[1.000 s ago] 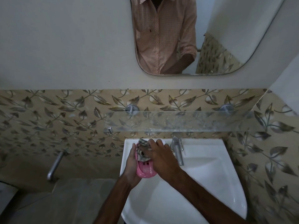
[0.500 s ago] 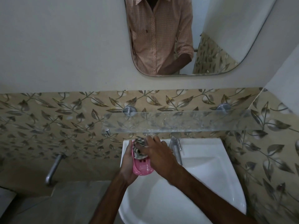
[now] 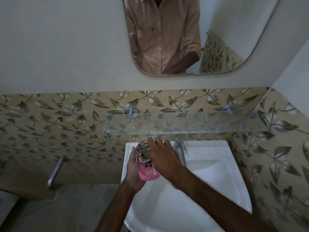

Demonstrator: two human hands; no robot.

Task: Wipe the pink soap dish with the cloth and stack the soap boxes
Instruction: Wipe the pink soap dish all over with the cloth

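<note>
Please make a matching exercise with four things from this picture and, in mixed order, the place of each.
1 dish
2 cloth
3 tap
4 shelf

a on the wall above the sink
b under the right hand
c in the left hand
d on the sink's back rim

Pairs: 1-c, 2-b, 3-d, 4-a

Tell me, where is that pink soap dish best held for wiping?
Cup the soap dish along its left side from below, as the left hand does: it is a shallow oval, open upward, which leaves the top free for the cloth.
</note>
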